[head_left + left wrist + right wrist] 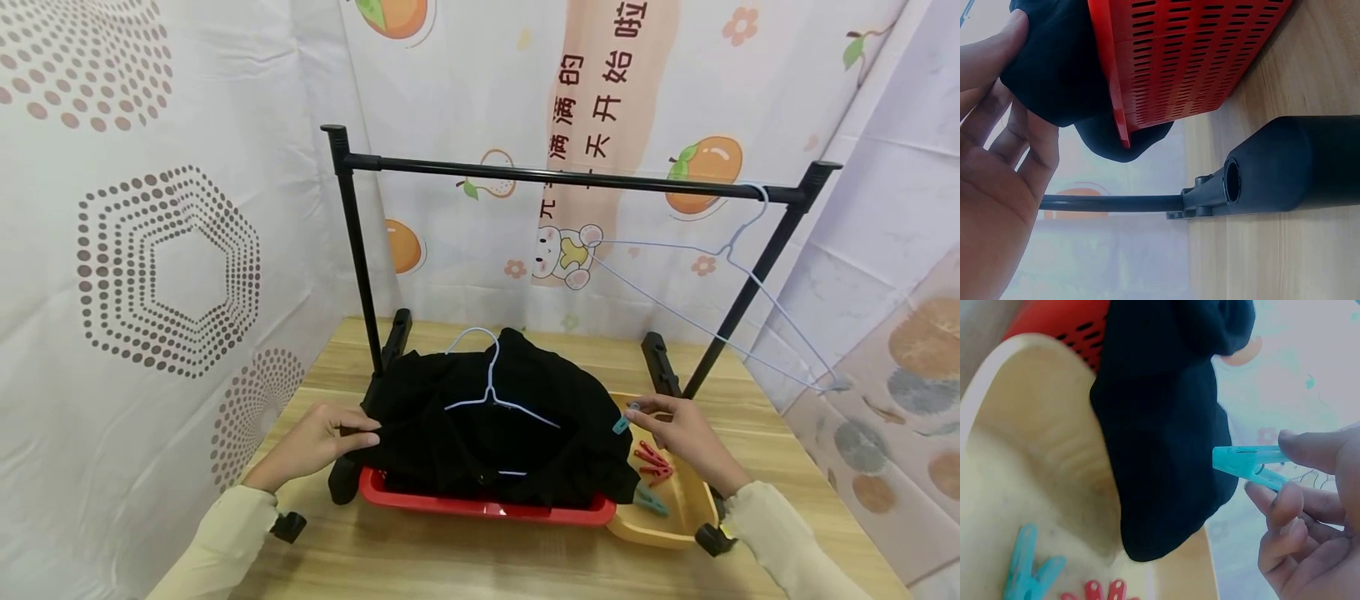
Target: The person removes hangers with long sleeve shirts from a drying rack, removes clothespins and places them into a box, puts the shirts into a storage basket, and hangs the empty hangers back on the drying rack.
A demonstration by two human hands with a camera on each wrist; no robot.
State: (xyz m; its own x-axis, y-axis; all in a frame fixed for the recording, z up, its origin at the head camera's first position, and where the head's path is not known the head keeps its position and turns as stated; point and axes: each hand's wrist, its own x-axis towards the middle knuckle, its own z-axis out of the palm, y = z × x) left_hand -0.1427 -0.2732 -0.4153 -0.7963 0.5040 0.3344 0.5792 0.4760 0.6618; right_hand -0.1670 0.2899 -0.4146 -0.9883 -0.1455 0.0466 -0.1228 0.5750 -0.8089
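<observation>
A black garment [525,375] lies heaped over the red basket [487,510], with a light blue wire hanger [491,396] set in its neck, hook upward. My left hand [322,442] pinches the garment's left edge between thumb and fingers. In the left wrist view the pinched black cloth [1060,69] hangs by the basket's perforated wall. My right hand [678,433] pinches a teal clothespin [1247,464] by its handle ends, close to the garment's right side. Part of the hanger is hidden inside the cloth.
A yellow basin [693,508] with red clothespins [654,462] and another teal clothespin [649,500] stands at the right, partly under the garment. A black rack [555,175] rises behind, a bare hanger [727,250] hooked at its right end. Its feet stand on the wooden table [420,558].
</observation>
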